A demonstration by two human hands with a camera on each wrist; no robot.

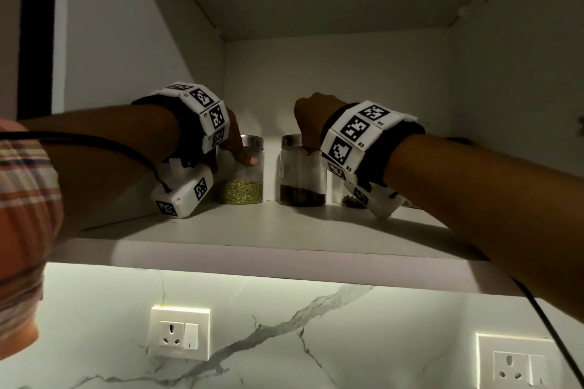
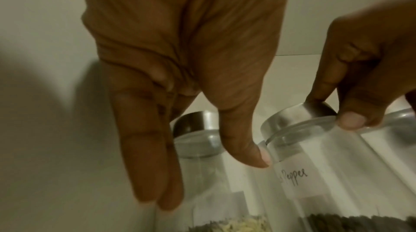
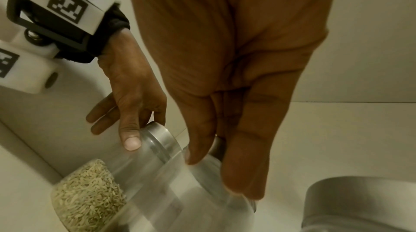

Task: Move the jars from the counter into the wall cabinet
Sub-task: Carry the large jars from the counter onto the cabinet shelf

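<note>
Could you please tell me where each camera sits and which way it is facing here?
Head: below shelf level, looking up into the cabinet; both forearms show.
Left wrist: looks along the left hand at the seed jar and pepper jar.
Right wrist: looks along the right hand, which is on the pepper jar.
All three share the seed jar and both hands.

Below the cabinet runs a white marble backsplash with grey veins (image 1: 284,341), lit from above. A white wall socket with a switch (image 1: 179,332) sits at its left, and a second white socket plate (image 1: 518,363) at the right edge.
</note>
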